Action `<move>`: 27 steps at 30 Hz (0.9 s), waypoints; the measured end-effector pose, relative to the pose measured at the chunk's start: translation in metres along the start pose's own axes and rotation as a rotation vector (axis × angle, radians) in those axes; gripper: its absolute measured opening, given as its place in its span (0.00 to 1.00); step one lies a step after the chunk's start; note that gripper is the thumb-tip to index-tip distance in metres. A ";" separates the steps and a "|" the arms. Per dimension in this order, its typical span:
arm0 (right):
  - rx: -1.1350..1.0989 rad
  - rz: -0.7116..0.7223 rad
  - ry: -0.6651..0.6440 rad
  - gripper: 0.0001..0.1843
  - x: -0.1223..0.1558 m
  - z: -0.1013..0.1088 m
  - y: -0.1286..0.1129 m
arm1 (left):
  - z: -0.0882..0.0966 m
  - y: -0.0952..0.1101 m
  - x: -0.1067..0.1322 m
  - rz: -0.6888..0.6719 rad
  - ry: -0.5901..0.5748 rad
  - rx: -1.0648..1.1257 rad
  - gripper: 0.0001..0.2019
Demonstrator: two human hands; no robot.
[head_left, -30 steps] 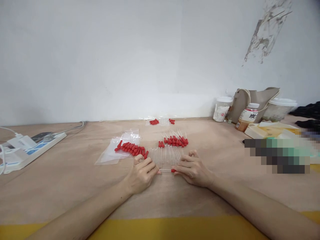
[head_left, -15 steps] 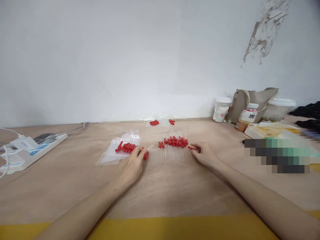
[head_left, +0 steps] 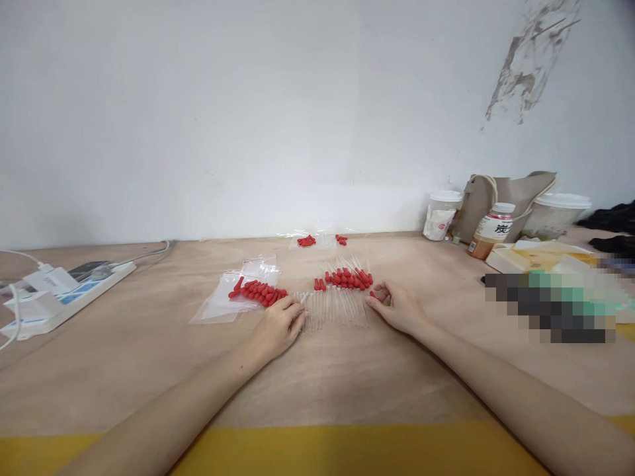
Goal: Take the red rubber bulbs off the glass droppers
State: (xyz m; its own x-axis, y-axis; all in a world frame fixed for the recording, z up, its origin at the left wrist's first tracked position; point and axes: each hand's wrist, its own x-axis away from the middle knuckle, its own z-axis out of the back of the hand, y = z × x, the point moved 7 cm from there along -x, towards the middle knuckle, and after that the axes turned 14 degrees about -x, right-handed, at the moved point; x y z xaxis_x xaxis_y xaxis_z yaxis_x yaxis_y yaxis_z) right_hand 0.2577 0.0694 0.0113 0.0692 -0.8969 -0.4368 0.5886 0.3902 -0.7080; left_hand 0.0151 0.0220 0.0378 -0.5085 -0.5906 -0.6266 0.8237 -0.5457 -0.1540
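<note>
A row of thin clear dropper tubes (head_left: pixel 335 309) lies on the table between my hands. My left hand (head_left: pixel 282 325) is closed at the row's left end, its fingertips touching the tubes; what they pinch is hidden. My right hand (head_left: pixel 401 308) pinches a red rubber bulb (head_left: pixel 373 295) near the right end of the row. Behind the tubes is a pile of red-bulbed droppers (head_left: pixel 347 279), their clear stems pointing away. More red bulbs (head_left: pixel 258 291) rest on clear plastic bags (head_left: pixel 215 311), just beyond my left hand.
A bag with red bulbs and tubes (head_left: pixel 325 242) lies by the wall. On the left is a power strip (head_left: pixel 114 270) with chargers and cables. A lidded cup (head_left: pixel 439 218), a drink bottle (head_left: pixel 491 233), a grey bag (head_left: pixel 473 208) and a yellow-white box (head_left: pixel 520 256) stand at the right.
My left hand has moved right and nearer to me, from the red bulbs to the tubes. My right hand has shifted slightly left with the red bulb in its fingers.
</note>
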 end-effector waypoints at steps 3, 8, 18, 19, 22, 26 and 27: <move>0.018 -0.009 0.008 0.14 0.000 0.001 -0.001 | 0.001 -0.001 0.002 0.095 -0.038 0.090 0.10; 0.028 -0.036 0.031 0.15 0.000 0.003 -0.002 | 0.003 0.001 0.005 0.124 -0.116 0.160 0.20; 0.074 -0.155 0.093 0.13 -0.032 0.013 -0.001 | 0.001 -0.005 0.003 -0.012 -0.149 0.171 0.22; 0.088 -0.172 0.091 0.14 -0.037 0.013 -0.001 | 0.003 -0.008 0.002 -0.018 -0.141 0.145 0.22; 0.127 -0.206 0.085 0.18 -0.049 0.009 0.001 | 0.007 -0.017 0.001 -0.025 -0.140 0.047 0.22; 0.160 -0.245 0.053 0.19 -0.052 -0.001 0.006 | 0.012 -0.024 0.001 -0.042 -0.147 -0.018 0.23; 0.162 -0.252 0.042 0.18 -0.053 -0.004 0.007 | 0.013 -0.024 0.001 -0.045 -0.147 -0.019 0.23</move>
State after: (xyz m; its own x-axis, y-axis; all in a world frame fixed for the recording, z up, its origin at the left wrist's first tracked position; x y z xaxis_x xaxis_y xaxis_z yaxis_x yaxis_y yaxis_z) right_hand 0.2552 0.1199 0.0275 -0.1266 -0.9506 -0.2833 0.7043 0.1149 -0.7005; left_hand -0.0089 0.0271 0.0505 -0.5754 -0.6471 -0.5002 0.8030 -0.5632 -0.1950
